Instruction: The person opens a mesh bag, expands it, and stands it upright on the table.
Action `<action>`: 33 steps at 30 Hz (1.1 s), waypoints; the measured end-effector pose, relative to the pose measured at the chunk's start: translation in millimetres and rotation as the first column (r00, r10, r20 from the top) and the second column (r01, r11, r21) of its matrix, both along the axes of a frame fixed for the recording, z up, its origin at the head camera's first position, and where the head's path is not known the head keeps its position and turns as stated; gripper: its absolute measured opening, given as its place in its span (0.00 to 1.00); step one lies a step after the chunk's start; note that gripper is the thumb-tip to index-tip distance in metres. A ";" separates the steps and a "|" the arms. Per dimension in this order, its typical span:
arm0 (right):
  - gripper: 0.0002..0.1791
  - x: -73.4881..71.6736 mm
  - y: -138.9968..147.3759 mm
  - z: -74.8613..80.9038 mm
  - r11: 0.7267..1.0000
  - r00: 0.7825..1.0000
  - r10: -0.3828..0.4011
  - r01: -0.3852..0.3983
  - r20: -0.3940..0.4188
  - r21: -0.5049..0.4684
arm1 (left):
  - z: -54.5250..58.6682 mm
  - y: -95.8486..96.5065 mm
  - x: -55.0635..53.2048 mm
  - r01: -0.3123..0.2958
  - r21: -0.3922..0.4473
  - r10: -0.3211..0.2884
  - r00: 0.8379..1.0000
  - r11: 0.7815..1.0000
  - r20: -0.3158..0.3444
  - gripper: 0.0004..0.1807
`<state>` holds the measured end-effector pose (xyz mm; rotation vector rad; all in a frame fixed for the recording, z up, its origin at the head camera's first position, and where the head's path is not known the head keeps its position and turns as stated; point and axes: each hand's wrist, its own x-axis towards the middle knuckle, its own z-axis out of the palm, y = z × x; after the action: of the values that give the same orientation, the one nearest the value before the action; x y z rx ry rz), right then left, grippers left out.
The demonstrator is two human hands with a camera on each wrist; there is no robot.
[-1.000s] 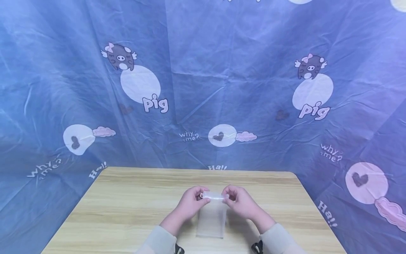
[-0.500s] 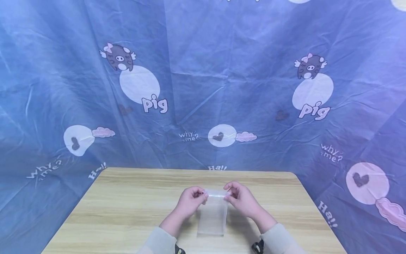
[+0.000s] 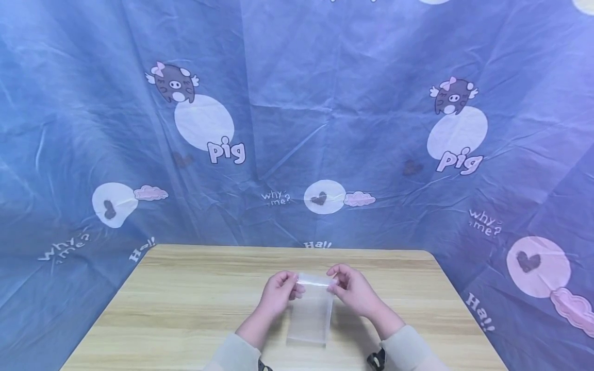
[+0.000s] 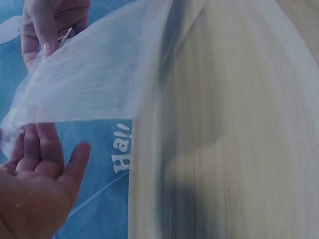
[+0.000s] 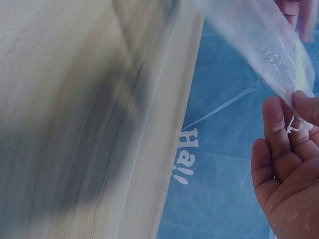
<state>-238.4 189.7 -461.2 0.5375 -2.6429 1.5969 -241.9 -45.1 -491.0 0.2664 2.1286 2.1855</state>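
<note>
A translucent whitish drawstring pouch (image 3: 310,314) hangs between both hands above the table, its top edge stretched sideways. My left hand (image 3: 277,292) pinches the top left corner; in the left wrist view, the curled fingers of the left hand (image 4: 42,174) are at the pouch's edge, and the pinch itself is partly cut off. At the top right corner, my right hand (image 3: 352,291) pinches with thumb and fingers. In the right wrist view, thin white cord ends (image 5: 298,124) stick out below the thumb of the right hand (image 5: 291,164). Nothing can be made out inside the pouch.
A light wood-grain table (image 3: 185,309) lies under the hands. Behind it and at both sides hangs a blue printed cloth (image 3: 287,129) with pig figures and lettering. Dark straps (image 3: 377,359) show at the cuffs.
The left thumb and fingers have shifted their hold on the pouch's top left corner. The right index finger has lifted slightly. The pouch stays in about the same place.
</note>
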 end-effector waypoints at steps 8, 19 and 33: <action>0.18 0.9 0.0 1.5 0.999 1.000 0.004 -0.004 0.007 -0.041 | -1.3 0.4 -0.9 0.011 -0.106 -0.019 0.997 0.994 -0.076 0.08; 0.18 5.7 -3.0 -15.3 0.947 0.977 0.181 -0.142 0.111 -0.288 | 3.5 0.7 -2.1 -0.053 0.020 0.054 0.998 0.998 -0.019 0.10; 0.10 8.3 -7.2 -17.3 0.961 0.984 0.106 -0.064 0.142 -0.269 | 4.2 -0.4 3.4 0.075 -0.101 -0.076 0.997 0.992 -0.007 0.08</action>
<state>-230.1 182.5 -478.4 0.5413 -2.4766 2.0555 -238.5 -45.5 -486.8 0.3459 2.1879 2.0339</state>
